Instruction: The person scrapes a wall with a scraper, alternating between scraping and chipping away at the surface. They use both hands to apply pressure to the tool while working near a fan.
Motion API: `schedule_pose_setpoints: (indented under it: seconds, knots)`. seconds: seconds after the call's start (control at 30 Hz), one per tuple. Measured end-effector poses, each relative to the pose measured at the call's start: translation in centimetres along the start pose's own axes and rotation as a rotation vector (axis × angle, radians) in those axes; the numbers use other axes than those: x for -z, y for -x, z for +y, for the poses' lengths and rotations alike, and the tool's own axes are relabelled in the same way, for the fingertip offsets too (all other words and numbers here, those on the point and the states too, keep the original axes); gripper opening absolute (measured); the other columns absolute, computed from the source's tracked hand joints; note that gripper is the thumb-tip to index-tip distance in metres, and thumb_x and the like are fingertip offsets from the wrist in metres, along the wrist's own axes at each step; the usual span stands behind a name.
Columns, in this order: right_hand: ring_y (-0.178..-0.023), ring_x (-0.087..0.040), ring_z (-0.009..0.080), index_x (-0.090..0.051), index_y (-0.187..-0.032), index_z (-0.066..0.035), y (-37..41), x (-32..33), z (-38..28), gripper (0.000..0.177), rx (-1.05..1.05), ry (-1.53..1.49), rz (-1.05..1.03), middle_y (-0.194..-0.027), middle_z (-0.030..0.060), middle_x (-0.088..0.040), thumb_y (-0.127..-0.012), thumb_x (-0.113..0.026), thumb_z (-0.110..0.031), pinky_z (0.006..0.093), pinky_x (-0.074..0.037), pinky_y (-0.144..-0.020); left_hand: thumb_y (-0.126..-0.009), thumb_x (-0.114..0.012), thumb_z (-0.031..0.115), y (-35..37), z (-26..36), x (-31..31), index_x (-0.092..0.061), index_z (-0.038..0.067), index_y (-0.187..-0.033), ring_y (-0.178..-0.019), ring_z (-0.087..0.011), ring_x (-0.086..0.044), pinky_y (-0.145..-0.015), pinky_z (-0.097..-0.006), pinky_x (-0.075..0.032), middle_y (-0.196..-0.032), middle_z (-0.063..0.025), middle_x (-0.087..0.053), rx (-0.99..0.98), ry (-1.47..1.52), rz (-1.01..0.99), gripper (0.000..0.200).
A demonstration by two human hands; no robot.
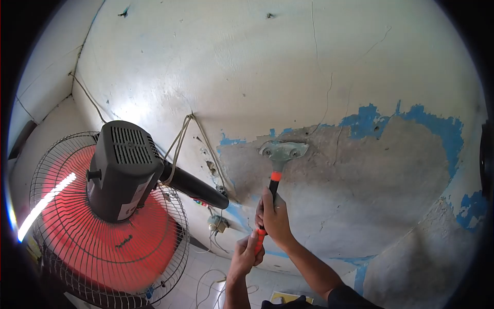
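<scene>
A scraper (283, 151) with a wide metal head and a black and orange handle rests against the wall, its head on the bare grey patch (381, 180) just under the edge of the white paint. My right hand (275, 216) is wrapped round the black part of the handle. Lower down, my left hand (248, 252) grips the orange end of the same handle. Ragged blue paint (366, 122) shows along the top and right of the grey patch.
A fan (128, 175) with red blades and a wire cage hangs at the left, tied by a cord (180, 136). A wall socket (218, 223) with wires is beside my hands. Loose cable (206, 280) and a yellow-edged object (291, 297) lie below.
</scene>
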State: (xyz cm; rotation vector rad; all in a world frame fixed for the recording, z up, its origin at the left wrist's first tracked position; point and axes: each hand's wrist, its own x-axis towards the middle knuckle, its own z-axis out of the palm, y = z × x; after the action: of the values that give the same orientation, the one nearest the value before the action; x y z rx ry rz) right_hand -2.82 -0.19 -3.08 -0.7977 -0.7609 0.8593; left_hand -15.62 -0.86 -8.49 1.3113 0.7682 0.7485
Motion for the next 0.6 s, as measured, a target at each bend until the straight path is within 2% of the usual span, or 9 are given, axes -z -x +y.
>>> schedule_pose_setpoints:
  seconds: [0.37, 0.47, 0.5, 0.6]
  knots:
    - [-0.041, -0.037, 0.0066, -0.039, -0.074, -0.008, 0.3, 0.3, 0.4, 0.039, -0.047, -0.011, -0.032, -0.053, -0.0028, -0.037, -0.102, -0.044, -0.034, 0.025, -0.032, -0.038, -0.104, -0.036, 0.041, 0.2, -0.9, 0.0, -0.056, 0.002, -0.09, -0.039, -0.0073, -0.036, -0.036, -0.0223, -0.027, -0.053, -0.0012, -0.045, -0.01, 0.025, 0.015, 0.046]
    - [-0.041, -0.036, 0.0067, -0.039, -0.075, -0.008, 0.0, 0.5, 0.5, 0.038, -0.053, -0.002, -0.057, -0.054, -0.0026, -0.037, -0.102, -0.043, -0.035, 0.0248, -0.033, -0.039, -0.103, -0.036, 0.042, 0.4, -1.5, -0.8, -0.057, 0.002, -0.093, -0.039, -0.0072, -0.036, -0.036, -0.0223, -0.027, -0.052, -0.001, -0.045, -0.035, 0.037, 0.071, 0.046]
    - [-0.041, -0.036, 0.0068, -0.038, -0.076, -0.008, -0.1, 0.6, 0.2, 0.037, -0.053, 0.002, -0.062, -0.054, -0.0023, -0.036, -0.102, -0.043, -0.035, 0.0248, -0.033, -0.039, -0.103, -0.039, 0.041, 0.1, -1.9, -0.7, -0.061, -0.002, -0.105, -0.042, -0.0065, -0.038, -0.038, -0.0214, -0.027, -0.055, -0.0004, -0.046, -0.03, 0.066, 0.073, 0.048]
    - [-0.041, -0.035, 0.0069, -0.038, -0.077, -0.008, -0.4, 0.4, -0.3, 0.037, -0.055, 0.002, -0.066, -0.054, -0.0019, -0.036, -0.102, -0.043, -0.035, 0.0246, -0.033, -0.039, -0.103, -0.039, 0.041, -0.3, -1.3, -0.9, -0.061, -0.002, -0.106, -0.041, -0.0068, -0.038, -0.039, -0.0217, -0.027, -0.055, -0.0008, -0.047, -0.045, 0.055, 0.072, 0.048]
